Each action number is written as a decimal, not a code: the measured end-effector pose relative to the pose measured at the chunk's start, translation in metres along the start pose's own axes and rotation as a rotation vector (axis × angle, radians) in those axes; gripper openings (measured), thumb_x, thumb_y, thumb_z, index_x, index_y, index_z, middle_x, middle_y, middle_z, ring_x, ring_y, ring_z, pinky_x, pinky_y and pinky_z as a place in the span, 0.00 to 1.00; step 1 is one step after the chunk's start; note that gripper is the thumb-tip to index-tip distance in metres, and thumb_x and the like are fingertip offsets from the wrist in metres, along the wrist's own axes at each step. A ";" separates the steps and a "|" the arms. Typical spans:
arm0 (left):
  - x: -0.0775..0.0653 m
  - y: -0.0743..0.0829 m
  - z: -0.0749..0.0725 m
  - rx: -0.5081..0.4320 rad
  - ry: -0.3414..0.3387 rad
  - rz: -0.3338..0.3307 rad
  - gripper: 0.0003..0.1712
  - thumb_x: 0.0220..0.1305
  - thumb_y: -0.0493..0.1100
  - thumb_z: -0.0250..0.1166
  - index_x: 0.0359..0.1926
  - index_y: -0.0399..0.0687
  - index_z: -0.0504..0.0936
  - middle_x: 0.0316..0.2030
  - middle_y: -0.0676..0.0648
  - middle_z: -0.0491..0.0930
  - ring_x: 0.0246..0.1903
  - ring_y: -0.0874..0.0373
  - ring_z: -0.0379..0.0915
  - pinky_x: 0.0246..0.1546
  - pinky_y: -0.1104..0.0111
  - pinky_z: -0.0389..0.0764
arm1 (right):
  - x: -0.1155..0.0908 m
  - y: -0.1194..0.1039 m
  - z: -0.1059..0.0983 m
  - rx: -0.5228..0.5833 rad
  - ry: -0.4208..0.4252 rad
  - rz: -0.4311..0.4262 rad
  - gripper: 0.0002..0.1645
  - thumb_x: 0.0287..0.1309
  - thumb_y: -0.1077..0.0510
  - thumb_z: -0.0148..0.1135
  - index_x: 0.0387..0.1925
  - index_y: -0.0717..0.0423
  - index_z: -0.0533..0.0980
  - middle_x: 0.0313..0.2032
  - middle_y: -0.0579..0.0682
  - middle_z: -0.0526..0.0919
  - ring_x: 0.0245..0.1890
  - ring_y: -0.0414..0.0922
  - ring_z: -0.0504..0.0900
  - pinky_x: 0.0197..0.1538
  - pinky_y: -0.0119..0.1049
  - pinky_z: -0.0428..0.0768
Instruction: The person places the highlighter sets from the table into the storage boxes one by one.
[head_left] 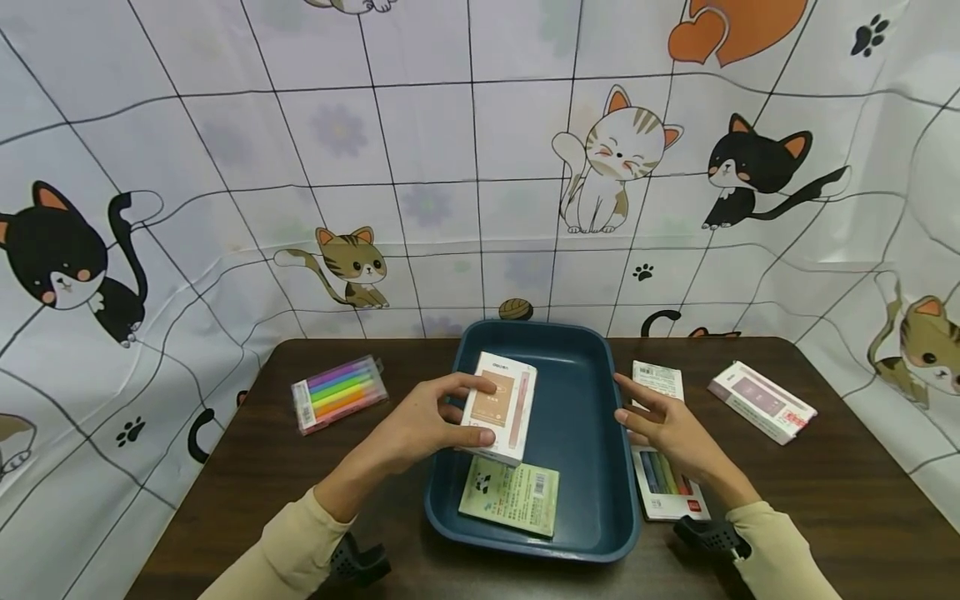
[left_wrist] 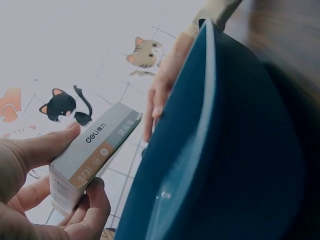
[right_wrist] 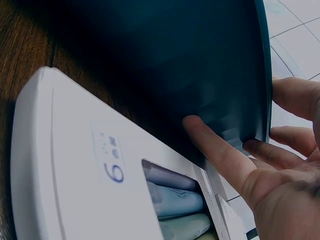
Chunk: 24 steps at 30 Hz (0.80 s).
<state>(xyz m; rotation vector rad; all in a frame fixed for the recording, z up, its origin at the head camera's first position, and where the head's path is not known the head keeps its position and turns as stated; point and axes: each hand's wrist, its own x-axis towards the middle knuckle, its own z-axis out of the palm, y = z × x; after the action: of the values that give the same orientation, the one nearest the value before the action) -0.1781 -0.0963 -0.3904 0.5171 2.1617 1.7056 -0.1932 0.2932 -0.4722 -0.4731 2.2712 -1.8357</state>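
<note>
My left hand (head_left: 423, 421) grips a small white box (head_left: 516, 408) with a tan panel, tilted over the blue plastic tray (head_left: 585, 492). In the left wrist view, "deli" and "S731" show on the side of this box (left_wrist: 92, 155), with the thumb above and fingers below. Inside the tray, near its front, lies a light green printed pack (head_left: 517, 504), partly overlapped by the held box. My right hand (head_left: 671, 425) touches the tray's right wall, fingers spread along the outside and at the rim. Beneath that hand is a white box of coloured markers (head_left: 667, 492).
On the left of the dark wooden table (head_left: 247, 500) lies a clear case of rainbow highlighters (head_left: 341, 392). A white box with a mauve panel (head_left: 761, 400) sits at the right. Another white box (head_left: 658, 379) lies behind the right hand. A cat-patterned sheet (head_left: 435, 167) hangs behind.
</note>
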 end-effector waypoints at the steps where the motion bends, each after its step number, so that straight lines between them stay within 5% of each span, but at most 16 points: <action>1: 0.000 0.001 0.000 0.001 0.001 0.000 0.35 0.54 0.40 0.81 0.63 0.53 0.79 0.56 0.38 0.72 0.42 0.45 0.81 0.37 0.56 0.84 | 0.000 0.001 0.001 0.003 0.000 0.002 0.42 0.73 0.52 0.62 0.80 0.51 0.55 0.77 0.58 0.52 0.66 0.64 0.70 0.54 0.48 0.81; 24: 0.011 0.006 0.020 0.142 0.000 0.009 0.35 0.53 0.46 0.82 0.61 0.57 0.80 0.54 0.43 0.73 0.40 0.49 0.80 0.36 0.58 0.83 | 0.001 0.002 0.000 -0.002 0.008 0.009 0.42 0.72 0.52 0.63 0.80 0.51 0.56 0.76 0.61 0.54 0.65 0.64 0.71 0.53 0.49 0.81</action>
<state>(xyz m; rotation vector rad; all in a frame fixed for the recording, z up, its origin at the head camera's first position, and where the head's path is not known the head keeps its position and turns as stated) -0.1779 -0.0728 -0.3896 0.5652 2.2946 1.5643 -0.1943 0.2933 -0.4737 -0.4561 2.2770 -1.8348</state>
